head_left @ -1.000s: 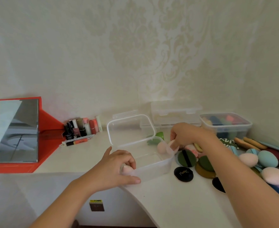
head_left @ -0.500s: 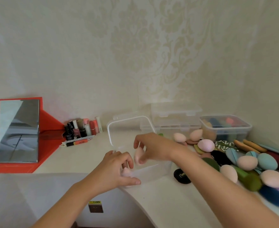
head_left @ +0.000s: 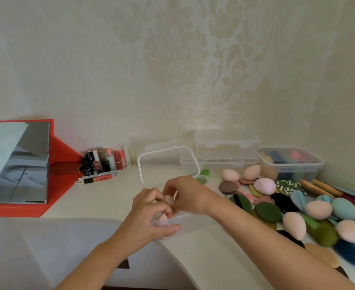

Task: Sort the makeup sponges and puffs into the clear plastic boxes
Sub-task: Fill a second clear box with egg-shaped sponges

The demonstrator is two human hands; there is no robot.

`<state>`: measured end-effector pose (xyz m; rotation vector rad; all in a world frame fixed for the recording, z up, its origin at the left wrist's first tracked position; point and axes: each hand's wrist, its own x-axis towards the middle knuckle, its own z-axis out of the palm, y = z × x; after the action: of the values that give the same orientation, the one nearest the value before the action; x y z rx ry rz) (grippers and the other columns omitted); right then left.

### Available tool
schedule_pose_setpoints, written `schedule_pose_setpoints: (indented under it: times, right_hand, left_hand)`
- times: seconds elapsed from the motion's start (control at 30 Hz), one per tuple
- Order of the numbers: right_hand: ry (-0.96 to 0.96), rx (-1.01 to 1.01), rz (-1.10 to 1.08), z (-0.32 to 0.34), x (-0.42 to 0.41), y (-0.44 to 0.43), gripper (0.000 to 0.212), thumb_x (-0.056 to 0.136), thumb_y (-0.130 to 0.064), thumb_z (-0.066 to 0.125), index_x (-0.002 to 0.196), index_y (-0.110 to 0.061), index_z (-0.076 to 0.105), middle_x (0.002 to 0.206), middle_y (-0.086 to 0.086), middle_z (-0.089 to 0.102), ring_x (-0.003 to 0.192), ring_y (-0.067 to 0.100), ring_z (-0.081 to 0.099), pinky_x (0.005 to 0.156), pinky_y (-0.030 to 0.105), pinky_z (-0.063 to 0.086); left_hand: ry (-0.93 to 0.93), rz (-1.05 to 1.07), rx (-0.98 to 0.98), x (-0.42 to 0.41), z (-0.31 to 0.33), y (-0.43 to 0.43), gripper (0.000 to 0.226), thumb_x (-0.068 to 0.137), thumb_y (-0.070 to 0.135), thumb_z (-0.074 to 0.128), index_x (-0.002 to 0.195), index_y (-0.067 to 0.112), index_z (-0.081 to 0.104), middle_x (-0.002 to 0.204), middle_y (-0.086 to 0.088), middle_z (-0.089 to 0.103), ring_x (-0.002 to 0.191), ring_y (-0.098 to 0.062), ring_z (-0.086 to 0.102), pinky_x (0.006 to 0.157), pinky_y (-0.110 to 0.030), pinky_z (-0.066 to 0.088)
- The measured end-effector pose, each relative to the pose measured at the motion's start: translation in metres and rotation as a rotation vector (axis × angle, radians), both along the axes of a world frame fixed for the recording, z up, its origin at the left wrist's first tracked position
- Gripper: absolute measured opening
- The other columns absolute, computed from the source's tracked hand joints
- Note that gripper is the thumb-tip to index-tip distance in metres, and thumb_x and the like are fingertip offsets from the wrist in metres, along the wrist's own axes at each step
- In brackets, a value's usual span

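Item 1: pink sponge [head_left: 169, 199], egg-shaped, pinched in the curled fingers [head_left: 168, 186] of my right hand [head_left: 188, 195], held just over the near end of the open clear box [head_left: 179, 218].

Item 2: second pink sponge [head_left: 162, 217], lying inside that box against its near wall, partly hidden by my left hand [head_left: 149, 216].

Item 3: the open clear box itself, at the bench [head_left: 118, 195] edge in front of me. My left hand grips its near wall, thumb outside and fingers curled over the rim. Its lid [head_left: 166, 149] stands upright behind it.

Item 4: loose pile [head_left: 298, 212] of sponges and puffs, on the bench to the right of the box: several pink egg sponges, dark green round puffs, pale blue and dark blue pieces, black and tan puffs.

Item 5: filled clear box [head_left: 291, 164], lid on, behind the pile by the wall; coloured sponges show through it.

Item 6: empty clear boxes [head_left: 227, 147], stacked, just left of the filled one.

Item 7: cosmetics [head_left: 104, 162], a cluster of small bottles and tubes at the wall, left of the lid.

Item 8: mirror [head_left: 22, 162] in a red stand, far left.
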<state>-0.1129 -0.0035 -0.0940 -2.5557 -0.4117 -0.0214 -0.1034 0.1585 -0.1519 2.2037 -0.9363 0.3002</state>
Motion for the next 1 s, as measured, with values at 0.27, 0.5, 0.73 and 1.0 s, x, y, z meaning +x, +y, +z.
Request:
schedule_pose_setpoints:
  times: [0.27, 0.5, 0.73, 1.0]
  right_hand:
    - [0.077, 0.067, 0.013, -0.001, -0.001, 0.002, 0.022, 0.080, -0.010, 0.067, 0.102, -0.013, 0.064, 0.101, 0.007, 0.068, 0.085, 0.019, 0.063, 0.069, 0.024, 0.048]
    - [0.163, 0.048, 0.071, 0.004, -0.003, 0.001, 0.019, 0.081, -0.008, 0.063, 0.076, -0.027, 0.062, 0.077, 0.000, 0.059, 0.074, 0.012, 0.053, 0.069, 0.024, 0.043]
    - [0.357, 0.385, 0.069, 0.009, -0.002, -0.011, 0.029, 0.083, 0.003, 0.061, 0.106, -0.012, 0.052, 0.094, 0.007, 0.069, 0.079, 0.013, 0.065, 0.081, 0.023, 0.054]
    - [-0.134, -0.064, -0.454, 0.040, 0.014, -0.073, 0.017, 0.088, -0.005, 0.053, 0.091, -0.018, 0.063, 0.099, -0.003, 0.062, 0.089, 0.014, 0.055, 0.078, 0.023, 0.045]
  left_hand:
    - [-0.023, 0.048, -0.095, -0.003, -0.008, -0.003, 0.030, 0.057, 0.060, 0.069, 0.065, 0.034, 0.056, 0.105, 0.030, 0.036, 0.119, 0.001, 0.029, 0.094, -0.016, 0.023]
    - [-0.001, 0.065, -0.103, -0.001, -0.010, -0.003, 0.035, 0.057, 0.059, 0.071, 0.073, 0.031, 0.056, 0.109, 0.027, 0.035, 0.114, -0.010, 0.043, 0.088, -0.018, 0.033]
    - [-0.190, 0.078, -0.009, 0.001, -0.007, -0.003, 0.036, 0.060, 0.061, 0.067, 0.071, 0.031, 0.050, 0.080, 0.021, 0.050, 0.092, 0.001, 0.042, 0.084, -0.017, 0.029]
    - [-0.175, 0.088, -0.022, 0.002, -0.006, -0.002, 0.040, 0.060, 0.065, 0.068, 0.065, 0.029, 0.050, 0.067, 0.017, 0.054, 0.078, -0.003, 0.042, 0.078, -0.009, 0.027]
